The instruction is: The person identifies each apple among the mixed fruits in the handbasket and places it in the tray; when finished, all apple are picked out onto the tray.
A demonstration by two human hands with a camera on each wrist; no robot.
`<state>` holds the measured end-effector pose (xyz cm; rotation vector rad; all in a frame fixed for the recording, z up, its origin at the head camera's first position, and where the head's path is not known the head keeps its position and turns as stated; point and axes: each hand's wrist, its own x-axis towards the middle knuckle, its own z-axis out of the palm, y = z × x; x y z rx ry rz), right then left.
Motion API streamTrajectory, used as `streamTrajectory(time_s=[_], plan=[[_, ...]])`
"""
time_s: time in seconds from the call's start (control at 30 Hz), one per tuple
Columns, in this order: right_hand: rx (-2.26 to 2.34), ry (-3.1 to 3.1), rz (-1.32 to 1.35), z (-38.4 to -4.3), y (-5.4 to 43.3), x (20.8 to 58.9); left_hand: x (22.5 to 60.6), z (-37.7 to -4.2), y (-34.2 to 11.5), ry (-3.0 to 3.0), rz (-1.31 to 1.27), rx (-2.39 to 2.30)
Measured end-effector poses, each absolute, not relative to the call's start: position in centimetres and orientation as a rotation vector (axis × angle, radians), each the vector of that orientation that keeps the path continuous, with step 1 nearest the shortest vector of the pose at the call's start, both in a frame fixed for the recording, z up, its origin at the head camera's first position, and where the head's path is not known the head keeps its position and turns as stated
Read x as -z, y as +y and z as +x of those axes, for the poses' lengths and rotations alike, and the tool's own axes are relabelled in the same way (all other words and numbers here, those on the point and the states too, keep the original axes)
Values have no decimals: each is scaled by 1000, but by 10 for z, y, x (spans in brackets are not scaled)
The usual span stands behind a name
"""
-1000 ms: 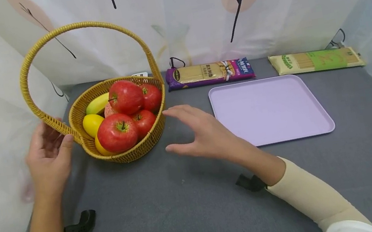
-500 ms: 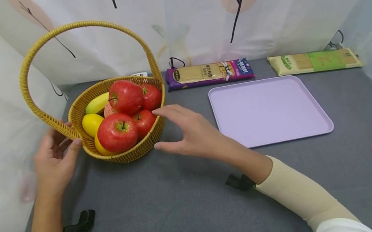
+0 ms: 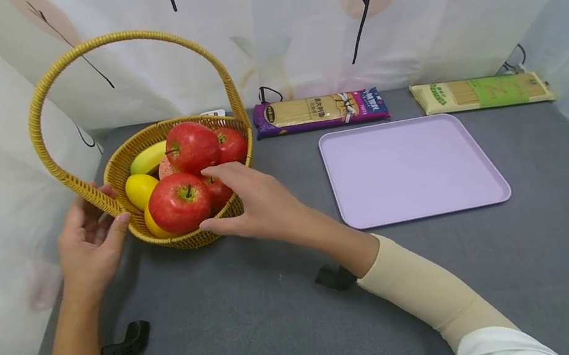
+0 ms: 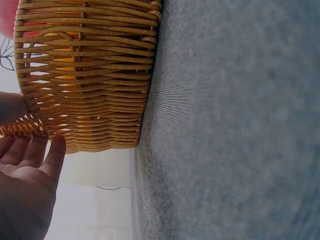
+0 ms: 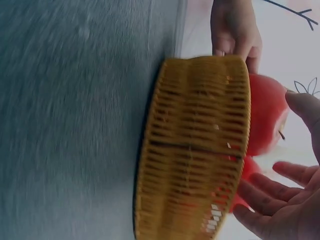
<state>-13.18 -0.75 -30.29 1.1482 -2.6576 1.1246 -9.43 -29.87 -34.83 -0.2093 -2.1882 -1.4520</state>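
A woven wicker basket (image 3: 209, 235) with a tall arched handle stands at the left of the table. In it lie several red apples, the front one (image 3: 179, 202) nearest my right hand, plus a banana (image 3: 148, 160) and yellow fruit (image 3: 142, 190). My left hand (image 3: 89, 245) holds the basket where the handle meets the left rim, thumb in front and fingers behind. My right hand (image 3: 251, 202) hovers over the right front rim, fingers and thumb spread beside the front apple. In the right wrist view its fingers (image 5: 265, 192) are apart and grip nothing; part of a right-hand apple is hidden.
To the right lies a flat lilac tray (image 3: 413, 168). Behind it are a purple pasta packet (image 3: 321, 112) and a green noodle packet (image 3: 482, 93). A printed white cloth (image 3: 304, 23) hangs along the back and sides of the grey table (image 3: 265, 331).
My right hand has moved left from beside the basket to over its front rim. My left hand has shifted slightly right onto the handle's base. The basket and fruit stay put.
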Motion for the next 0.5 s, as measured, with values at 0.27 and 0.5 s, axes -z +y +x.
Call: streamTrajectory(time_s=[0.27,0.5], plan=[[-1163,-2678,1112,-131,-30,306,353,-94,-299,-2085,-236,1561],[-1143,-2707,1081,-135,-44,308,355,-97,-300,-2033,-286,1584]])
